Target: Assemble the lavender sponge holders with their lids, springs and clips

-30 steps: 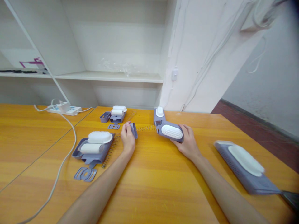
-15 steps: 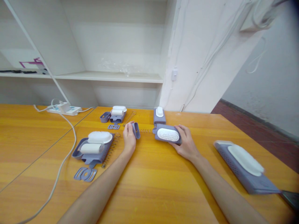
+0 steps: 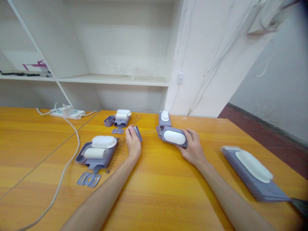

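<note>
Your left hand (image 3: 133,145) pinches a small grey-blue cap piece (image 3: 137,132) just above the desk (image 3: 158,192). At 3 o'clock of it, your right hand (image 3: 193,148) grips a grey-blue brush block with white bristle pad (image 3: 174,137), resting on the desk. A thin wire spring (image 3: 148,132) lies between cap and block. At 9 o'clock of your left hand sits a grey tray with two white pads (image 3: 97,151).

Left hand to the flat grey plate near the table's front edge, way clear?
Probably yes. The left hand holds a small grey cap, so it is occupied. The flat plate lies bare on the table, beside that forearm, nothing over it.
</note>
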Tool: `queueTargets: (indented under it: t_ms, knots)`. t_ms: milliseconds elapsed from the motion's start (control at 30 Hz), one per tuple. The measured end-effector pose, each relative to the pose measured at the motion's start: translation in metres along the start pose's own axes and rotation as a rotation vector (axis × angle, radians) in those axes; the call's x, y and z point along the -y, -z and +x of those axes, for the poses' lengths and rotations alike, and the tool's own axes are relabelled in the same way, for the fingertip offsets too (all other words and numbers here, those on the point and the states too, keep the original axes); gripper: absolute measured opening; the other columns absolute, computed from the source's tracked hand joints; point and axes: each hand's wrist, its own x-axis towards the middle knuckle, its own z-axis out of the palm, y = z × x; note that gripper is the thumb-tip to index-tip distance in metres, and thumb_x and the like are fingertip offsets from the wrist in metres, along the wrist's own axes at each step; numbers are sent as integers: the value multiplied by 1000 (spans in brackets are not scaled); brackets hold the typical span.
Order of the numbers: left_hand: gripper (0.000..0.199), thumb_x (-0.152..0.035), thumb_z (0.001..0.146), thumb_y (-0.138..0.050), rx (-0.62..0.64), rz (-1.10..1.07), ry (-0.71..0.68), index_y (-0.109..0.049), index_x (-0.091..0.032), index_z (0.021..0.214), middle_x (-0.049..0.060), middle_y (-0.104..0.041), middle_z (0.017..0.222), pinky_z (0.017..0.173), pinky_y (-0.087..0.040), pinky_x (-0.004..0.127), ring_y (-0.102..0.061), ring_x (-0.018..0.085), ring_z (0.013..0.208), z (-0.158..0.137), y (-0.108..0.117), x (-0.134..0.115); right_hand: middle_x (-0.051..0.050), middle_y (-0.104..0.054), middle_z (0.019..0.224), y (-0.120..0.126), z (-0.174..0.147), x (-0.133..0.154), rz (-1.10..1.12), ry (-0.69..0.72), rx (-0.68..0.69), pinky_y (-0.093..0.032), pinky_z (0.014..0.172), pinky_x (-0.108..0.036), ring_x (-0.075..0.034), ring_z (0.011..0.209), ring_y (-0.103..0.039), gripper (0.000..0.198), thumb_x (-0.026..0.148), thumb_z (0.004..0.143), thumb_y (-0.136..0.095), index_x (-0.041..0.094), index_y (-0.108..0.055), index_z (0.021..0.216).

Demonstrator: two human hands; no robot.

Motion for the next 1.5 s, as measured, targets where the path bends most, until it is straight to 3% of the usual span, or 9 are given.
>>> queueTargets:
  t_ms: [300, 567, 933, 1200, 1300, 1500]
  knots:
    - [39, -48, 91, -33, 46, -58, 52, -57, -19, 100, 5, -61, 93, 77, -42, 27, -56, 16, 85, 0, 0, 0, -14, -38, 127, 2, 1, 1, 52, -19, 6, -34, 103, -50, -31, 120, -39, 69, 36, 73, -65, 20, -34, 133]
    - [39, -48, 88, -37, -47, -171, 188, -60, -17, 94, 3, -61, 85, 72, -43, 27, -56, 15, 77, 8, -2, 13, -15, -37, 129, 3, 0, 4, 160, -34, 17, -34, 104, -49, -30, 121, -40, 72, 40, 73, -66, 19, -31, 133]
    - [40, -49, 85, -40, -113, -189, 222, -62, -15, 88, 2, -61, 81, 70, -43, 25, -55, 13, 75, 14, 0, 11, -16, -36, 130, 6, 2, 2, 131, 49, 27, -32, 106, -49, -30, 124, -36, 71, 36, 73, -66, 17, -33, 132]
    - [46, -52, 71, -62, 46, -46, 107, -62, -15, 96, 4, -62, 86, 72, -42, 25, -55, 14, 78, 7, 0, -2, -16, -35, 132, 9, 1, 6, 104, 158, 49, -31, 106, -52, -31, 127, -33, 68, 29, 75, -62, 18, -30, 135]
    - [52, -49, 64, -69, 113, 11, 88, -60, -15, 102, 3, -61, 84, 68, -42, 25, -54, 13, 72, 4, 0, -4, -16, -35, 131, 9, 1, 6, 91, 150, 34, -32, 105, -52, -32, 127, -33, 67, 30, 76, -62, 18, -32, 134]
    - [53, -42, 60, -73, 133, 115, 16, -59, -18, 106, 1, -60, 85, 66, -42, 25, -52, 13, 71, 4, 2, -1, -16, -37, 129, 5, 1, -3, 70, 72, -48, -32, 104, -53, -32, 123, -36, 66, 29, 74, -64, 17, -35, 132]
